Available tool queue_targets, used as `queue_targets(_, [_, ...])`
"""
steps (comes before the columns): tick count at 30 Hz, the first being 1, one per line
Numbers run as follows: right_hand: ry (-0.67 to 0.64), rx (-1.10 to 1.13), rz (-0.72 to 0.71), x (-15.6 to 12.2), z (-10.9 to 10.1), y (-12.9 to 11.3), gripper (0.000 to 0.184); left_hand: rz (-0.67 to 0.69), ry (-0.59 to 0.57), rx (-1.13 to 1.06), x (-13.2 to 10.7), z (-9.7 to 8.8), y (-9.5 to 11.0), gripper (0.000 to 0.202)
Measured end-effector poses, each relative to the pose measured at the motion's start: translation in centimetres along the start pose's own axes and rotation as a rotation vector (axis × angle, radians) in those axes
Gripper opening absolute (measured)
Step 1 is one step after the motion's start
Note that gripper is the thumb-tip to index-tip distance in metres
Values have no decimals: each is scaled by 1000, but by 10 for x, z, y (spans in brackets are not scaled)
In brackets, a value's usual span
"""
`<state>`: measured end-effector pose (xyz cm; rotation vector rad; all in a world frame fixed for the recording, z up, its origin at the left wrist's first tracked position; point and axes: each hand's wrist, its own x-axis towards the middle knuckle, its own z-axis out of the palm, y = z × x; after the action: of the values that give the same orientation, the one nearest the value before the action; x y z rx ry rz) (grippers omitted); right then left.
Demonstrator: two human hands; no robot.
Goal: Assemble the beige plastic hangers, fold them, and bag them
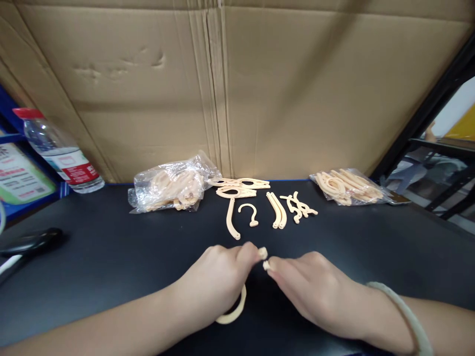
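My left hand point(218, 282) is closed around a cream plastic hanger hook point(237, 312). Its curved end shows below the palm and its stub pokes out past the thumb. In my right hand point(319, 287) the fingers pinch a small cream plastic piece point(266, 265); only its tip shows, close to the stub, and I cannot tell whether they touch. Beyond the hands lie a loose hook point(254, 215), a curved hanger arm point(231, 220), a pair of arms point(277, 210) and several small branching pieces point(300, 206).
A clear bag point(174, 183) of similar parts lies back left, another bag point(349, 185) back right. Flat looped pieces point(241, 187) lie between them. A red-capped bottle point(63, 153) leans at the left, near a black object point(31, 241). A cardboard wall point(297, 89) closes the back.
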<state>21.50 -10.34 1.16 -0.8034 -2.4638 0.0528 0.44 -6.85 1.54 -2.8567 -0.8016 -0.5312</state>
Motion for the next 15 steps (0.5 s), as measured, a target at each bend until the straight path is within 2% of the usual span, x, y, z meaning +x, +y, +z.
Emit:
queue_targets(3, [61, -112, -128, 0, -1, -2, 29, -199, -103, -232, 0, 4, -1, 29])
queue_targets(7, [253, -155, -149, 8, -16, 18, 14, -390, -171, -577, 2, 5, 0, 35])
queue_targets(9, [349, -241, -94, 11, -28, 38, 19, -443, -161, -731, 4, 4, -1, 38])
queue_targets(12, [491, -378, 3, 13, -43, 70, 28, -545, -81, -915, 6, 3, -2, 39])
queue_targets(15, [471, -341, 72, 11, -50, 93, 30, -624, -28, -1064, 6, 3, -2, 37])
